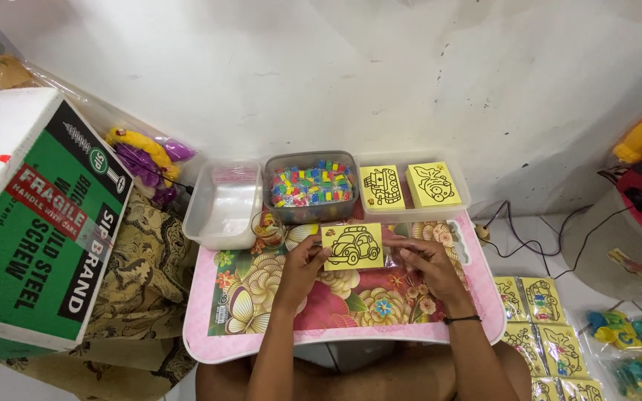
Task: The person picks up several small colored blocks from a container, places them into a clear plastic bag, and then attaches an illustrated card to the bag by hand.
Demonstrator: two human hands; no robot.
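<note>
yellow car card (352, 246) is held at both edges, pinched by left hand (307, 260) and right hand (423, 261), above floral table (261, 327); bagging step judged in hand; steady alignment needed next.

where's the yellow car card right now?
Head view, centre: the yellow car card is held between the left hand and right hand over the floral lap table, just in front of the tub of coloured beads.

The box (24, 223) ran off the left edge. Packets (551, 349) were cut off at the bottom. The card (352, 246) hid part of the left hand's (302, 263) fingertips.
</note>
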